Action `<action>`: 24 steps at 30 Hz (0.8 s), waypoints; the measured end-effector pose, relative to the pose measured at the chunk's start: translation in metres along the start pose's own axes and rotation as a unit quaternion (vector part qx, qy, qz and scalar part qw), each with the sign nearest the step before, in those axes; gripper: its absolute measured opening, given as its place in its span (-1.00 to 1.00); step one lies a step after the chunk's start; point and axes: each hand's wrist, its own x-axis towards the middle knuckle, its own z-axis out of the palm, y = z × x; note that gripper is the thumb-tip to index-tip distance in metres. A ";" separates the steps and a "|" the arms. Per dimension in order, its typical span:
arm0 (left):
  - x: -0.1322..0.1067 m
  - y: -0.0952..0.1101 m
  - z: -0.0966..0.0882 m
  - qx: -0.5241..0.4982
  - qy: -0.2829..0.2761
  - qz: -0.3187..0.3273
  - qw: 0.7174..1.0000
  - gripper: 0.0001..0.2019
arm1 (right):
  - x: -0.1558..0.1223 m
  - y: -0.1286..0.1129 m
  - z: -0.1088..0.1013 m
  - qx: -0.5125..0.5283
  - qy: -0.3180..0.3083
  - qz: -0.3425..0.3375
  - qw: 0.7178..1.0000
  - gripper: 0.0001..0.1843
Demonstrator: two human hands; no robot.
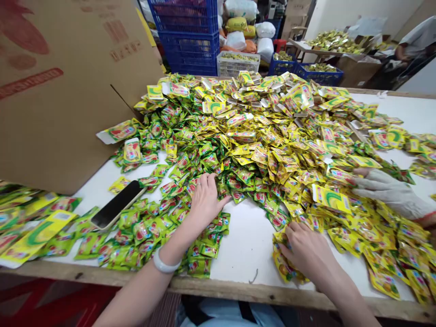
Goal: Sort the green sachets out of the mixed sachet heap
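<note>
My left hand point(205, 200) reaches into the near edge of a heap of green sachets point(209, 161) with watermelon pictures. Its fingers are stretched out, the thumb apart, touching the sachets. My right hand point(308, 250) is bent over a small bunch of yellow sachets point(282, 265) near the front of the table; its thumb and forefinger lie against them, and the other fingertips are hidden. More yellow sachets point(282, 165) make up the right side of the heap. Flat yellow cartons point(331, 200) lie among them. Between my hands shows the white tabletop point(243, 245).
A large cardboard box point(68, 91) stands at the left, with a phone point(117, 204) lying before it. Another person's gloved hand point(391, 190) touches the heap at right. Blue crates point(190, 50) and a white crate point(235, 66) stand behind. A wooden edge point(238, 290) runs along the front.
</note>
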 end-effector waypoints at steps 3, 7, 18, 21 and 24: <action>0.004 -0.008 0.001 0.009 -0.033 -0.009 0.999 -0.41 | -0.006 0.000 -0.007 -0.054 -0.009 -0.075 0.996 -0.72; 0.006 -0.007 0.002 0.012 -0.052 -0.009 0.999 -0.48 | 0.010 0.007 -0.022 -0.037 -0.015 -0.068 0.997 -0.67; 0.005 0.014 -0.009 -0.377 -0.006 -0.079 0.923 -0.65 | 0.074 -0.033 0.009 -0.131 0.219 -0.127 0.958 -0.61; -0.004 0.035 -0.008 -0.589 -0.080 -0.149 0.790 -0.60 | 0.082 -0.050 0.020 -0.108 0.197 -0.133 0.965 -0.67; -0.008 0.046 -0.002 -0.696 -0.136 -0.196 0.677 -0.49 | 0.086 -0.055 0.014 -0.016 0.226 -0.128 0.966 -0.66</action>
